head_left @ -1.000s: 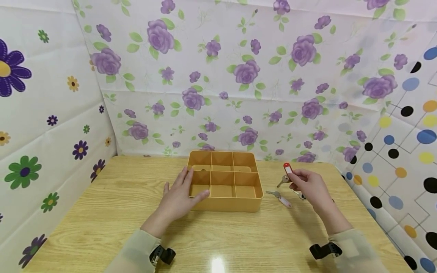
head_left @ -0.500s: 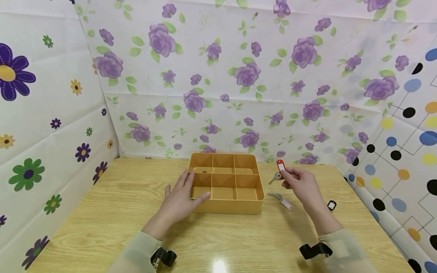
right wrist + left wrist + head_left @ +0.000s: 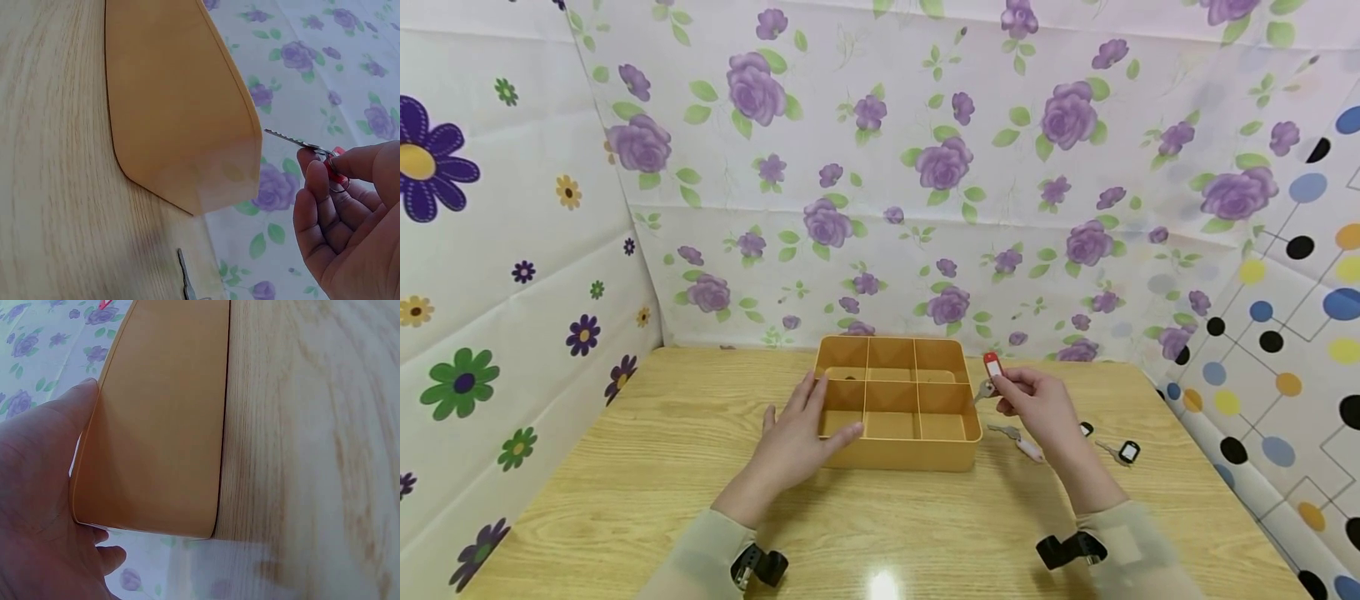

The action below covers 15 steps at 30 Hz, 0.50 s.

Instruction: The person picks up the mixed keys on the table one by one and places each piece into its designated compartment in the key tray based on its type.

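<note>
A key with a red tag (image 3: pixel 993 364) is pinched between the thumb and fingers of my right hand (image 3: pixel 1037 404), just above and right of the box's right rim. In the right wrist view the key's blade (image 3: pixel 289 137) points toward the box corner. My left hand (image 3: pixel 793 429) rests on the left front corner of the orange divided box (image 3: pixel 902 453), fingers extended along its left side and thumb over the front rim. Below my right hand, a key with a whitish tag (image 3: pixel 1030 450) lies on the table beside the box.
Two more tags lie on the wooden table (image 3: pixel 895 533) right of the right wrist: a black-framed tag with a key (image 3: pixel 1127 452) and another black tag (image 3: pixel 1086 429), partly hidden by the hand. Flowered cloth (image 3: pixel 880 183) hangs behind the table; patterned sheets hang at both sides.
My right hand has moved left with the red-tagged key, from over the other keys to the box's right rim, uncovering black tags behind it. The left hand keeps its place on the box.
</note>
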{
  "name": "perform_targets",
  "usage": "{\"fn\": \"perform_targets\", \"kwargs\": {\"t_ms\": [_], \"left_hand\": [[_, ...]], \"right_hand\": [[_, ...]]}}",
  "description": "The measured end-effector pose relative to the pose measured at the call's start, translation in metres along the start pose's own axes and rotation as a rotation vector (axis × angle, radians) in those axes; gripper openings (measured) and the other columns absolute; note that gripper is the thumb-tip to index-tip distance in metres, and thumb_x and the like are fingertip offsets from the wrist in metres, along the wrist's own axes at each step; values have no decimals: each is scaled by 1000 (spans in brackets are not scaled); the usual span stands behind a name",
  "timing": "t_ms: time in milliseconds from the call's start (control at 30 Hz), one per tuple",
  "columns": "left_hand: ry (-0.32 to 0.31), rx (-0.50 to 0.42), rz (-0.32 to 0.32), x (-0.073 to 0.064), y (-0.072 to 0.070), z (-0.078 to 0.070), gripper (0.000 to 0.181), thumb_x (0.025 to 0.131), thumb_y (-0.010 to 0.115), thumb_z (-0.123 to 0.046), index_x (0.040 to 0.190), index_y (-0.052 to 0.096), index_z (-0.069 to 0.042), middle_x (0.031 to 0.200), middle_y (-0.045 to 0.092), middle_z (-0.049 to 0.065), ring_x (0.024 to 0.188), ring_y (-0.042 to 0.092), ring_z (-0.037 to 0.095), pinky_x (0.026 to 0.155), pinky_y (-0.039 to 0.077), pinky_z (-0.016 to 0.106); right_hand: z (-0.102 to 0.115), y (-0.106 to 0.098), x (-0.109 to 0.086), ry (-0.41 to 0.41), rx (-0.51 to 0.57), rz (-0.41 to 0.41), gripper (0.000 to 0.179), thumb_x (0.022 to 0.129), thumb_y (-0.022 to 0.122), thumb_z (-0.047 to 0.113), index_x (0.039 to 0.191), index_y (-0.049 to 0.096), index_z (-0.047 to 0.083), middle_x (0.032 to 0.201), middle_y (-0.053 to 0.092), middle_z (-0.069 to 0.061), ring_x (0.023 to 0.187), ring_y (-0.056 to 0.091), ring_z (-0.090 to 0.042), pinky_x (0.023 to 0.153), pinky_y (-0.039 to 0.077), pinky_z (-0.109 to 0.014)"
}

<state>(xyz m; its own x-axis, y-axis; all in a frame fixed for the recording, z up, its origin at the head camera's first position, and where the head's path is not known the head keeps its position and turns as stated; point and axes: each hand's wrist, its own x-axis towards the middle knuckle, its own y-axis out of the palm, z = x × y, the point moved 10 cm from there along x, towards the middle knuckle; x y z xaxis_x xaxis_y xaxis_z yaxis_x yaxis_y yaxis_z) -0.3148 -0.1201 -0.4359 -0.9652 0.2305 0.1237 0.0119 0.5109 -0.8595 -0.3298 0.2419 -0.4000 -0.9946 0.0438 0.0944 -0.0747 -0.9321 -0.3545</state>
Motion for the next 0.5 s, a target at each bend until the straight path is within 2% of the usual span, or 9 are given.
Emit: {"fn": "perform_targets", "kwargs": {"t_ms": [233,500], "left_hand": [[-2,-11,8,0,2,-1,113,101,57,-81,179,8,-14,184,2,15,164,26,46,125,1,81],[-4,-4,3,-1,1,0,114,101,56,-82,179,9,-14,184,3,15,162,29,46,125,1,81]], "right_hand": [[-1,16,1,-7,36,38,41,111,71,28,136,72,-5,109,81,-13,88,75,-24,80,63,-29],[-2,30,1,6,34,54,35,112,71,25,130,75,-5,107,82,-12,82,70,-21,70,58,-26]]}}
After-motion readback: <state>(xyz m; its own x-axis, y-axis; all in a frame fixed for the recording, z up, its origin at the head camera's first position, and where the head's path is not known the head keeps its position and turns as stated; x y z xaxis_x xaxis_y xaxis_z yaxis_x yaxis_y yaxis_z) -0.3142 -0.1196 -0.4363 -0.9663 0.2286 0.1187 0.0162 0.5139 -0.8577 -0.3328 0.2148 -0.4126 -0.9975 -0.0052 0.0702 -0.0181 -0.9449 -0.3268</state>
